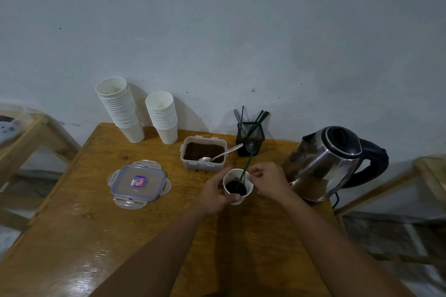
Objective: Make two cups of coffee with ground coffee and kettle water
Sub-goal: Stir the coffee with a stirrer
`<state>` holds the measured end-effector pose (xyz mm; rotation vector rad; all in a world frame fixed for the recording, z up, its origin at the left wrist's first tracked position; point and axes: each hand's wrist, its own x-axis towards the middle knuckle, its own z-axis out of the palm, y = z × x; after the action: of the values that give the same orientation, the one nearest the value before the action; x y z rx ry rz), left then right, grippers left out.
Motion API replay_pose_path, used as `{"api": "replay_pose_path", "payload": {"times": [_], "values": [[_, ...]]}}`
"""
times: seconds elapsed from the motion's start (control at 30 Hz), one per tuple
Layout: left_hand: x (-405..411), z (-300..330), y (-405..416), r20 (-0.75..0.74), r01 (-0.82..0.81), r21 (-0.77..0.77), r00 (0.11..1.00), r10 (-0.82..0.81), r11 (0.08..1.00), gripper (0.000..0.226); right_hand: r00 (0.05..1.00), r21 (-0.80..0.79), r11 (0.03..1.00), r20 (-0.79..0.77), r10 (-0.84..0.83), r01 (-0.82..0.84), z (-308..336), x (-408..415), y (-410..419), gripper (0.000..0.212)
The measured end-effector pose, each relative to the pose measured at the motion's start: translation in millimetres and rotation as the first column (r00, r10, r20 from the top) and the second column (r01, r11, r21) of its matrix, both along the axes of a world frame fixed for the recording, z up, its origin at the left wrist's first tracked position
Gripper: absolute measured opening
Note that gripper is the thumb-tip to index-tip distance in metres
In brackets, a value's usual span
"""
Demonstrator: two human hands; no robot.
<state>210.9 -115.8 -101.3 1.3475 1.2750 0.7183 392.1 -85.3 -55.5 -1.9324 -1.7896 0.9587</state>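
A white paper cup (242,198) of dark coffee stands on the wooden table (72,236). My left hand (214,196) grips the cup from the left. My right hand (268,182) pinches a green stir stick (246,167) that leans in the coffee. Behind the cup sits an open plastic container of ground coffee (204,152) with a metal spoon (222,154) lying in it. The steel kettle (330,164) with a black handle stands just right of my right hand.
Two stacks of white paper cups (123,111) (163,118) stand at the back by the wall. The container's lid (138,183) lies on the left. A black mesh holder (251,138) with sticks and a spoon is behind. Wooden frames flank the table.
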Motion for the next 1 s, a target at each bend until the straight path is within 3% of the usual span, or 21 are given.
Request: {"api": "replay_pose_path", "payload": {"times": [0.2, 0.57, 1.0], "values": [[-1, 1, -4, -0.055, -0.044, -0.03, 0.998, 0.042, 0.999, 0.05, 0.993, -0.149, 0.987, -0.087, -0.078, 0.065, -2, -5, -6, 0.028], [-48, 22, -11, -0.067, -0.073, -0.019, 0.995, 0.072, 0.997, 0.049, 0.989, -0.119, 0.993, -0.148, -0.02, 0.002, 7, -53, -1, 0.025], [-142, 21, -12, -0.225, -0.1, -0.043, 0.971, 0.087, 0.994, 0.055, 0.983, -0.166, 0.985, -0.183, 0.015, -0.046, 5, -146, 1, 0.028]]}}
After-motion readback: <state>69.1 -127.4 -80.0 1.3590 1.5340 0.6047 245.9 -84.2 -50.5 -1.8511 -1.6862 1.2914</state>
